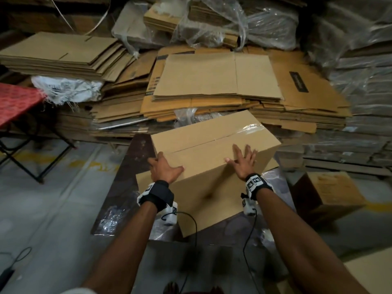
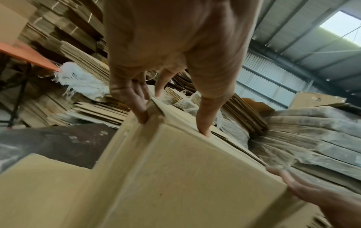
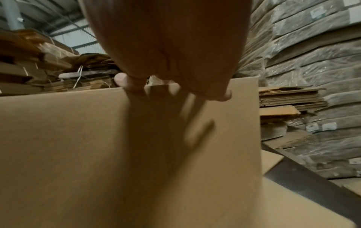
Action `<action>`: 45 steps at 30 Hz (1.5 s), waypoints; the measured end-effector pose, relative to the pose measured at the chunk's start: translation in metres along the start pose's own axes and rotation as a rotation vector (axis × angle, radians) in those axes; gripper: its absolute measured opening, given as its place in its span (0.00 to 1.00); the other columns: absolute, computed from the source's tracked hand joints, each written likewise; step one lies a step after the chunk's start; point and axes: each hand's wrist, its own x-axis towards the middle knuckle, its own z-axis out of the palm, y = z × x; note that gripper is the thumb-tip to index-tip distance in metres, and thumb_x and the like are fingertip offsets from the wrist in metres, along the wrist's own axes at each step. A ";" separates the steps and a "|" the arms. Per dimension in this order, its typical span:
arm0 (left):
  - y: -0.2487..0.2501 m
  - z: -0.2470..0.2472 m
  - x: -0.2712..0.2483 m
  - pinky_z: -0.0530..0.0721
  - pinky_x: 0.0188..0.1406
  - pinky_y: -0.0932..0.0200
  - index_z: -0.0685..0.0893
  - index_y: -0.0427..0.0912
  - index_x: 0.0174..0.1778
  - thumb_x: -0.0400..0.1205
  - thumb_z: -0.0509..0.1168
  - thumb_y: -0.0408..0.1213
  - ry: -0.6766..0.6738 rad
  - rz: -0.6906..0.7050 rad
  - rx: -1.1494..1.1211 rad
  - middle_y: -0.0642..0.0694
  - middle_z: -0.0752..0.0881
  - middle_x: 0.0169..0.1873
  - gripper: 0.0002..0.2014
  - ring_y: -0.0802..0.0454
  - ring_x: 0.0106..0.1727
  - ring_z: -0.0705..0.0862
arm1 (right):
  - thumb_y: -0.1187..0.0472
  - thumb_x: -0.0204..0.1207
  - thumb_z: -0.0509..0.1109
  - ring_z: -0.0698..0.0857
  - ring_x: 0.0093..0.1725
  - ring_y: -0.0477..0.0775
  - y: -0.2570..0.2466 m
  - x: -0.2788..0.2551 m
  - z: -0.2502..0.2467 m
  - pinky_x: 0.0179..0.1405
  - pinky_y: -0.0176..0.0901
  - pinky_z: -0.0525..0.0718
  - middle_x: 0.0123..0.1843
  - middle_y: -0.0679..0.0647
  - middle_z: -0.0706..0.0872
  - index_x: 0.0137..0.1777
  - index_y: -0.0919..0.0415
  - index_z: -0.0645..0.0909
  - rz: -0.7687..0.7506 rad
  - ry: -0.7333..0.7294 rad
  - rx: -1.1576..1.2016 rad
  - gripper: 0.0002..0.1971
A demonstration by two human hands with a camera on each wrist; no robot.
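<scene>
The left hand (image 1: pixel 164 169) grips the cardboard box (image 1: pixel 212 149) at its nine o'clock corner, fingers curled over the edge. The box stands mid-view, flattened cartons (image 1: pixel 216 81) at twelve o'clock; at three o'clock the right hand (image 1: pixel 242 164) presses flat on top, fingers spread.

**Nothing legible from my seat**

I find a black label (image 1: pixel 298 81) on a flattened carton (image 1: pixel 318 96), its lettering too blurred to read; dark printed marks (image 1: pixel 151 83) along a second flat carton (image 1: pixel 176 50), unreadable; faint print on a brown box (image 1: pixel 331 187) at right, illegible; black-and-white coded squares (image 1: pixel 257 181) on a wristband (image 1: pixel 263 187); white tags (image 3: pixel 330 125) on wrapped stacks (image 3: pixel 312 74), too small.
</scene>
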 end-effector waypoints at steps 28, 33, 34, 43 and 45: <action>-0.062 0.045 -0.023 0.81 0.49 0.79 0.89 0.41 0.57 0.81 0.76 0.37 -0.023 0.276 -0.417 0.50 0.92 0.48 0.10 0.58 0.51 0.90 | 0.56 0.82 0.66 0.75 0.72 0.56 -0.111 -0.076 0.103 0.78 0.61 0.73 0.73 0.55 0.77 0.74 0.56 0.77 -0.292 0.252 0.230 0.21; -0.058 0.043 -0.021 0.86 0.50 0.62 0.93 0.40 0.45 0.82 0.74 0.38 0.009 0.313 -0.415 0.49 0.93 0.40 0.05 0.53 0.44 0.90 | 0.55 0.82 0.58 0.77 0.62 0.50 -0.114 -0.077 0.112 0.71 0.59 0.75 0.64 0.52 0.83 0.61 0.55 0.83 -0.242 0.385 0.158 0.15; -0.058 0.044 -0.020 0.86 0.51 0.60 0.93 0.40 0.44 0.81 0.75 0.38 0.004 0.296 -0.429 0.49 0.93 0.39 0.05 0.52 0.44 0.90 | 0.54 0.82 0.58 0.75 0.60 0.48 -0.113 -0.076 0.113 0.70 0.59 0.76 0.64 0.51 0.83 0.61 0.55 0.83 -0.240 0.402 0.161 0.15; -0.058 0.053 -0.006 0.92 0.52 0.37 0.90 0.49 0.37 0.77 0.73 0.41 -0.152 0.114 -0.578 0.47 0.92 0.39 0.04 0.42 0.46 0.92 | 0.54 0.84 0.61 0.70 0.58 0.43 -0.109 -0.072 0.117 0.66 0.58 0.79 0.63 0.48 0.84 0.59 0.51 0.82 -0.215 0.444 0.173 0.11; -0.056 0.054 -0.002 0.92 0.50 0.35 0.89 0.46 0.38 0.80 0.72 0.38 -0.190 0.087 -0.583 0.47 0.91 0.37 0.05 0.41 0.44 0.91 | 0.55 0.84 0.62 0.70 0.57 0.43 -0.109 -0.072 0.117 0.66 0.57 0.79 0.62 0.48 0.84 0.59 0.51 0.82 -0.210 0.445 0.183 0.10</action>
